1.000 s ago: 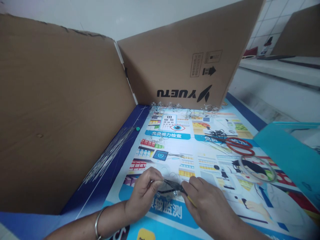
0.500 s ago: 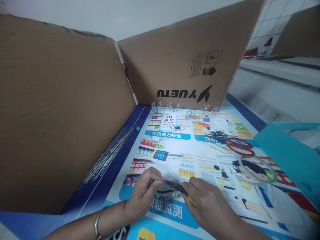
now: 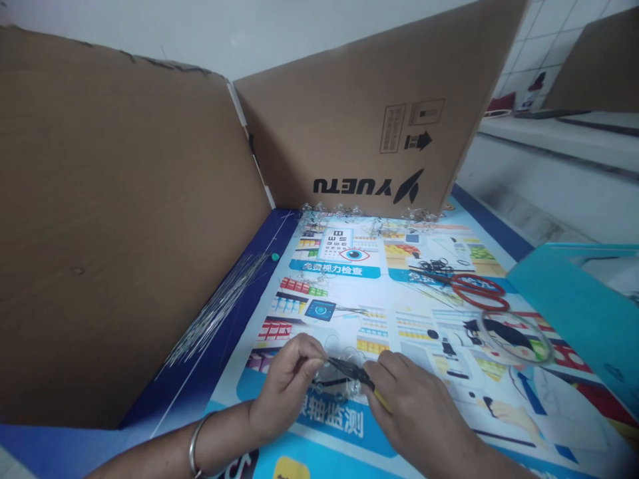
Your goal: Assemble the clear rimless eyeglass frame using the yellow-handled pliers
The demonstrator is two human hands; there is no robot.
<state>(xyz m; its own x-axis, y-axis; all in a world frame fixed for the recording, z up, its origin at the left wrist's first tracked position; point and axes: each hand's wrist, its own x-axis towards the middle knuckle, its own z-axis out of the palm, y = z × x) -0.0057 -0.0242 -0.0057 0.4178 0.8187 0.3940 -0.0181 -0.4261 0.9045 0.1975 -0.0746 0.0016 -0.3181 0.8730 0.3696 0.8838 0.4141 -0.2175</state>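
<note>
My right hand [image 3: 414, 402] is closed around the yellow handle of a pair of pliers [image 3: 357, 374], whose dark jaws point left. At the tip of those jaws, my left hand [image 3: 289, 389] is pinched shut, holding the end of a thin wire piece. Loops of thin wire [image 3: 344, 351] with small clear beads show around the pliers. Fingers hide most of the wire, so its full shape cannot be made out. A silver bangle [image 3: 194, 444] sits on my left wrist.
Straight wires [image 3: 217, 309] lie along the left cardboard panel [image 3: 110, 219]. Red-handled scissors [image 3: 479, 291], black ties [image 3: 442, 266] and a wire coil [image 3: 519, 338] lie to the right, near a teal box [image 3: 574, 299]. Beaded wire pieces [image 3: 332, 211] line the back cardboard panel [image 3: 359, 120].
Hardly anything differs. The pliers and the beaded wire loops have shifted very slightly, while both hands keep their hold.
</note>
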